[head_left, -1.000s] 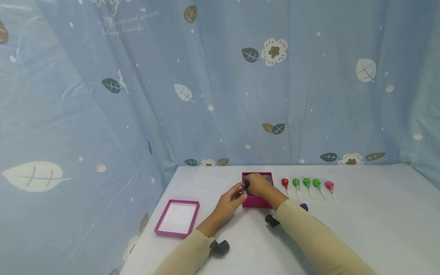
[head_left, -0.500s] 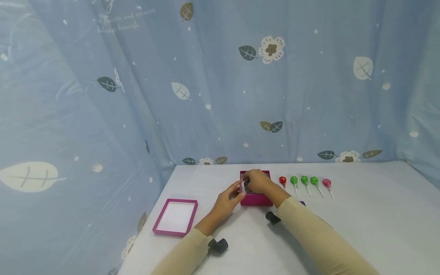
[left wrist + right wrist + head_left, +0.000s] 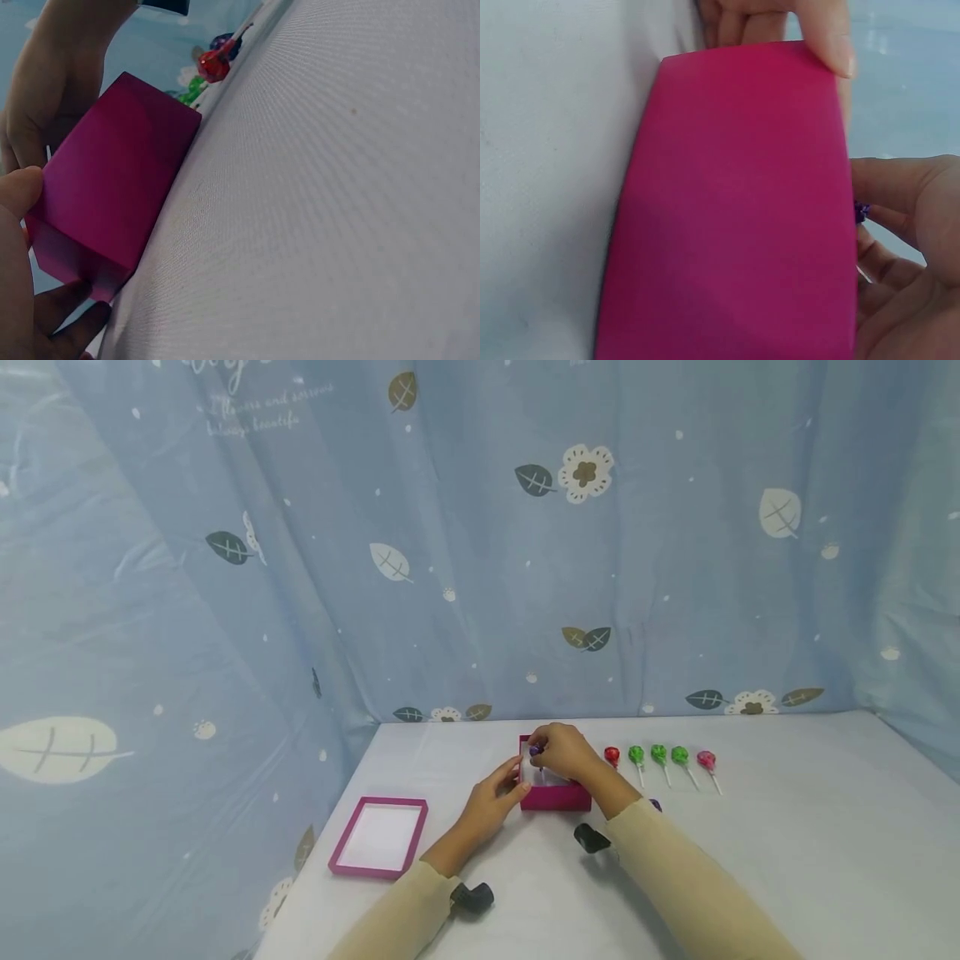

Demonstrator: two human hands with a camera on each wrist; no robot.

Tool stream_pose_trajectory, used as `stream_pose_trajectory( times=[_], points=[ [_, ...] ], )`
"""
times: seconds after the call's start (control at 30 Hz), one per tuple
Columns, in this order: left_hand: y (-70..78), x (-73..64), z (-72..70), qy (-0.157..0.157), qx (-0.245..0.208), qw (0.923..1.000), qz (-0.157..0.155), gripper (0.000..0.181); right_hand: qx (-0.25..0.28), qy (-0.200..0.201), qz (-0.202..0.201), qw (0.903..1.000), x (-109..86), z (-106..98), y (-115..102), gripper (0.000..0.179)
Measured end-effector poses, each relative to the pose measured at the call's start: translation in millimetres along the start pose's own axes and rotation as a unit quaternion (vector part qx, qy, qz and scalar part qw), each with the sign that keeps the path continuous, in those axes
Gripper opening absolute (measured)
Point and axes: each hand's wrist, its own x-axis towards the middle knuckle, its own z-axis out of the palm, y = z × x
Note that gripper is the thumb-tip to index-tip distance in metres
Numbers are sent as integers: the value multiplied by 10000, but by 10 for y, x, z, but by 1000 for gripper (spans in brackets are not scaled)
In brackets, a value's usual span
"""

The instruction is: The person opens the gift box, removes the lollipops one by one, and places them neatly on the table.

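A magenta box (image 3: 555, 799) stands without its lid on the white table. My left hand (image 3: 487, 806) grips its near left corner; in the left wrist view the thumb (image 3: 21, 191) lies at the top edge and fingers (image 3: 71, 319) touch the side. Over the box, my right hand (image 3: 567, 753) pinches a purple-wrapped lollipop (image 3: 535, 750) by its head, with the white stick pointing down into the box. In the right wrist view only a bit of the purple wrapper (image 3: 862, 212) shows between the fingers. The box's contents are mostly hidden by my right hand.
Right of the box lie a red lollipop (image 3: 612, 755), several green lollipops (image 3: 658, 753) and a pink one (image 3: 707, 760) in a row. Another purple lollipop (image 3: 656, 805) is partly behind my right sleeve. The magenta-rimmed lid (image 3: 378, 837) lies at left. A patterned blue curtain (image 3: 480, 568) hangs behind.
My right hand has risen slightly within the box area, and the purple lollipop's head and stick now show more clearly. My left hand keeps its hold on the box corner.
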Motion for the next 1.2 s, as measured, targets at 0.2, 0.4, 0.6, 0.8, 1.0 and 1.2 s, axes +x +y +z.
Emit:
stream_pose_trajectory(
  times=[0.2,0.4,0.6,0.8,1.0,1.2],
  points=[
    [-23,5,6,9,-42,10000,57,57,205,256,-87,9994,-80,-84,-23,27],
    [-16,10,0,4,-51,10000,16,60,345,626,-174,9973,-136,-197,-19,28],
    [-12,11,1,-30,-9,10000,-68,61,563,663,42,9962,-197,-291,1,31],
    [-70,15,15,-25,89,9999,-75,62,644,659,129,9957,-274,-331,63,31],
    [-88,16,26,-35,26,10000,-86,63,574,740,76,9956,-371,-353,137,31],
    [-69,17,15,-37,85,9999,-69,63,684,652,259,9952,-480,-416,224,33]
  ],
)
